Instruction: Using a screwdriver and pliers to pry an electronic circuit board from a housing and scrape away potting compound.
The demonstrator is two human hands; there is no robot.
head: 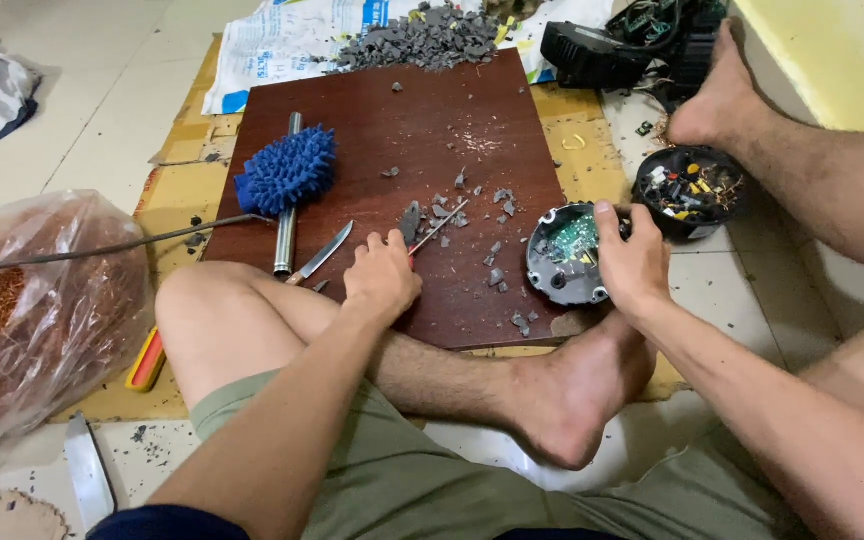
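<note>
Pale floor tiles with thin grout lines spread out under even, soft light. Flattened cardboard lies on them beneath a dark red-brown wooden board. A yellow-green wall rises at the far right edge, above the floor.

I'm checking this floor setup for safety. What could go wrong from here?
The left hand works a screwdriver beside a bare knee; a slip might jab skin. A loose knife lies nearby. Sharp grey fragments litter the wooden board near the bare foot, which could get cut.
</note>
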